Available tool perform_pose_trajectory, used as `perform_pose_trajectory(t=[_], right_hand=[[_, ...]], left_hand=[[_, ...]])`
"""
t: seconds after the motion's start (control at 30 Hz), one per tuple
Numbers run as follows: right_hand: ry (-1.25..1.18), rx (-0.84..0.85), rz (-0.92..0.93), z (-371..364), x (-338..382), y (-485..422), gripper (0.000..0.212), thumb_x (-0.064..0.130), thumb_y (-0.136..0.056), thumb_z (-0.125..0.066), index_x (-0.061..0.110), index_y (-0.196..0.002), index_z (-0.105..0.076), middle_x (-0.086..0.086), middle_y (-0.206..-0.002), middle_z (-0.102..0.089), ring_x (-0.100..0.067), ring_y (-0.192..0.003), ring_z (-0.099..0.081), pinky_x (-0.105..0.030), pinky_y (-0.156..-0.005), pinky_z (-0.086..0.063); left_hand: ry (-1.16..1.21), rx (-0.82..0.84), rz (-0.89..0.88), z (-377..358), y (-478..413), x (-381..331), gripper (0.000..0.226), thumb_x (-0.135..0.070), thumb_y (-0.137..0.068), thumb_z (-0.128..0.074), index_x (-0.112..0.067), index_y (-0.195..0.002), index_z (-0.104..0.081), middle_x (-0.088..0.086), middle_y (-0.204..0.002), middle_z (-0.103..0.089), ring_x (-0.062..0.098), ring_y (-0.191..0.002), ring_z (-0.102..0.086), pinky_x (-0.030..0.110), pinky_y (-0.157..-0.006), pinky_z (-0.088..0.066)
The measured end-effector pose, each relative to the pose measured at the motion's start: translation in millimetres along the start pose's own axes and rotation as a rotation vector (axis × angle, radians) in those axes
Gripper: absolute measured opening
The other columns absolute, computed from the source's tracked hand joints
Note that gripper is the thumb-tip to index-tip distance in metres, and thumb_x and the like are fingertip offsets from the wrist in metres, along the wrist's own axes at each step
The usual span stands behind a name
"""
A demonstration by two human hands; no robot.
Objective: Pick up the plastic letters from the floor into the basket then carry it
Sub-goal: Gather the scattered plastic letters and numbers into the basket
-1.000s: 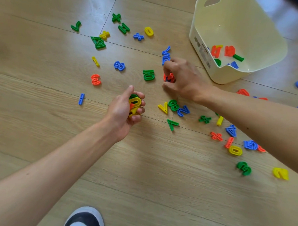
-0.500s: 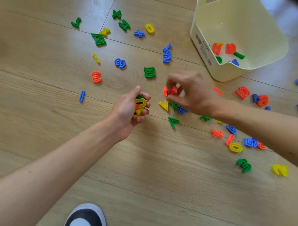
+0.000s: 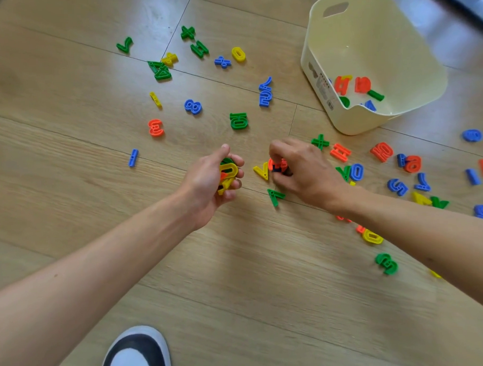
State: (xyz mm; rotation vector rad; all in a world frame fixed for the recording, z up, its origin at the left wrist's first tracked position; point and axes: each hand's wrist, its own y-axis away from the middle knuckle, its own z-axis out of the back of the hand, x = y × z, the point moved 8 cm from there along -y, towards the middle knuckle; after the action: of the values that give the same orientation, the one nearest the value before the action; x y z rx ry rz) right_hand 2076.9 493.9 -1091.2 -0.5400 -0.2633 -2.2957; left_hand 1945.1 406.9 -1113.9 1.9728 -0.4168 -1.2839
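Observation:
Coloured plastic letters and numbers lie scattered over the wooden floor [image 3: 68, 168]. My left hand [image 3: 210, 181] grips a bunch of them, a yellow piece [image 3: 228, 171] on top with green and orange ones behind. My right hand [image 3: 303, 171] is low over the floor and pinches orange and dark blue pieces [image 3: 278, 164]. A yellow V [image 3: 262, 171] and a green piece [image 3: 275, 196] lie between and below the hands. The cream basket [image 3: 412, 64] stands at the upper right with a few orange, green and blue letters [image 3: 362, 85] inside.
My shoe [image 3: 137, 356] shows at the bottom edge. More pieces lie to the right of my right forearm, such as a green 3 [image 3: 387, 263] and a yellow 0 [image 3: 372, 236]. Others are spread at the upper left around a blue 8 [image 3: 193, 106].
My right hand picked up orange and blue pieces near the blue letters, came back toward my left hand and dropped lower to the floor by the yellow V. My left hand kept its bunch.

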Motion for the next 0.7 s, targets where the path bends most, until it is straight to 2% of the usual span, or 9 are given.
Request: perform_pose_trajectory(t=[0.1, 0.2, 0.23, 0.33, 0.43, 0.53, 0.6, 0.7], right_hand=[[-0.244, -0.069, -0.125, 14, -4, 0, 0.022, 0.014, -0.077, -0.074, 0.013, -0.086, -0.054, -0.003, -0.083, -0.063, -0.025, -0.076, -0.060, -0.043, -0.068, -0.054], [-0.480, -0.190, -0.225, 49, -3, 3, 0.027, 0.017, -0.075, -0.080, 0.013, -0.088, -0.057, -0.001, -0.086, -0.070, -0.019, -0.081, -0.067, -0.025, -0.063, -0.056], [-0.535, -0.230, -0.234, 64, -3, 3, 0.028, 0.018, -0.074, -0.082, 0.014, -0.087, -0.057, 0.001, -0.086, -0.071, -0.017, -0.081, -0.068, -0.024, -0.064, -0.056], [-0.644, -0.381, -0.256, 117, -16, 2, 0.033, 0.018, -0.072, -0.084, 0.020, -0.082, -0.053, 0.002, -0.083, -0.072, -0.019, -0.075, -0.068, -0.037, -0.071, -0.057], [-0.749, -0.515, -0.385, 157, -59, 6, 0.033, 0.009, -0.074, -0.083, 0.018, -0.079, -0.051, -0.011, -0.077, -0.068, -0.028, -0.070, -0.067, -0.048, -0.072, -0.062], [-0.776, -0.559, -0.587, 174, -108, 13, 0.034, 0.004, -0.074, -0.083, 0.015, -0.080, -0.051, -0.026, -0.092, -0.069, -0.031, -0.077, -0.072, -0.051, -0.076, -0.061], [-0.774, -0.558, -0.687, 175, -133, 18, 0.034, 0.002, -0.074, -0.083, 0.011, -0.085, -0.053, -0.029, -0.101, -0.069, -0.029, -0.079, -0.072, -0.045, -0.075, -0.063], [-0.791, -0.551, -0.761, 171, -154, 22, 0.034, 0.002, -0.075, -0.082, 0.007, -0.094, -0.055, -0.022, -0.097, -0.071, -0.023, -0.075, -0.071, -0.030, -0.065, -0.062]], left_hand=[[0.016, -0.016, -0.010, -7, 1, -1, 0.032, -0.034, -0.103, -0.042, -0.013, -0.086, -0.059, 0.005, -0.070, -0.054, 0.012, -0.055, -0.050, 0.018, -0.041, -0.040], [0.013, 0.000, -0.006, -24, 2, -8, 0.030, -0.031, -0.103, -0.041, -0.011, -0.090, -0.058, 0.006, -0.071, -0.054, 0.014, -0.056, -0.051, 0.019, -0.043, -0.044], [0.000, 0.008, -0.006, -32, 1, -14, 0.029, -0.031, -0.104, -0.041, -0.011, -0.091, -0.058, 0.006, -0.071, -0.054, 0.014, -0.057, -0.052, 0.019, -0.043, -0.045], [-0.037, 0.059, -0.020, -70, -6, -43, 0.028, -0.030, -0.103, -0.042, -0.011, -0.089, -0.057, 0.006, -0.071, -0.053, 0.015, -0.058, -0.053, 0.019, -0.044, -0.048], [-0.073, 0.135, -0.057, -126, -17, -80, 0.029, -0.027, -0.103, -0.042, -0.010, -0.083, -0.055, 0.008, -0.069, -0.052, 0.018, -0.058, -0.053, 0.020, -0.044, -0.049], [-0.147, 0.135, -0.094, -177, -31, -109, 0.030, -0.027, -0.103, -0.043, -0.007, -0.082, -0.054, 0.011, -0.069, -0.051, 0.019, -0.057, -0.053, 0.023, -0.046, -0.051], [-0.214, 0.108, -0.102, -203, -41, -119, 0.031, -0.030, -0.103, -0.044, -0.006, -0.084, -0.053, 0.012, -0.077, -0.052, 0.021, -0.057, -0.055, 0.026, -0.046, -0.054], [-0.284, 0.072, -0.097, -229, -54, -122, 0.033, -0.033, -0.102, -0.043, -0.007, -0.085, -0.051, 0.012, -0.084, -0.050, 0.021, -0.058, -0.056, 0.030, -0.049, -0.057]])
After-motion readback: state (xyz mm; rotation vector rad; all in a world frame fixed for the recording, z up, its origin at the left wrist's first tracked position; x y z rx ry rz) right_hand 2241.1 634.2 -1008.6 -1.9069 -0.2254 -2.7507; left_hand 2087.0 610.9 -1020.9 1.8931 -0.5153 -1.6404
